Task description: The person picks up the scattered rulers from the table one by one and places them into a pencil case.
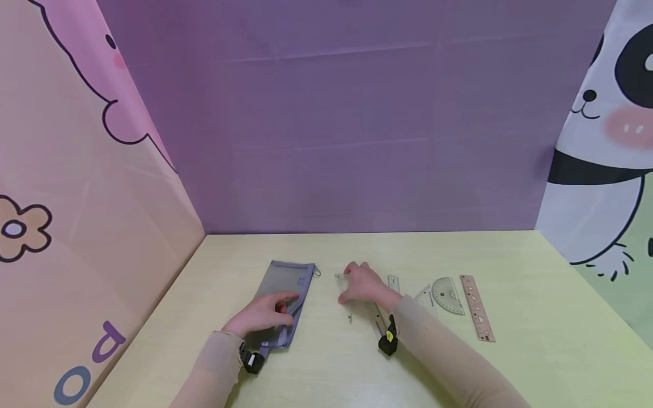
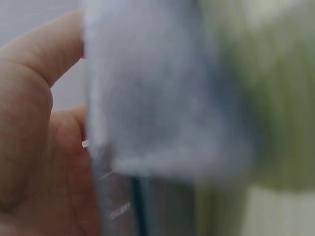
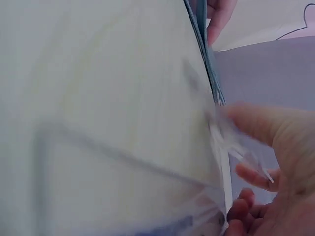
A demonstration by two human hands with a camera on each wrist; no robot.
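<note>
Left hand point(image 1: 262, 315) pinches the right edge of the grey, purple-trimmed pouch point(image 1: 282, 280) lying on the left of the counter point(image 1: 326, 377); right hand point(image 1: 363, 284), a little right of it, pinches a clear plastic piece point(image 1: 339, 281), shape mostly covered from where I stand. Done well, I judge, the left should steady that edge while the right lifts the thin piece by its rim, corners free of fabric, sleeve point(image 1: 454, 354) clear of the triangle point(image 1: 427, 297), protractor point(image 1: 448, 295) and pink ruler point(image 1: 477, 309) farther right.
</note>
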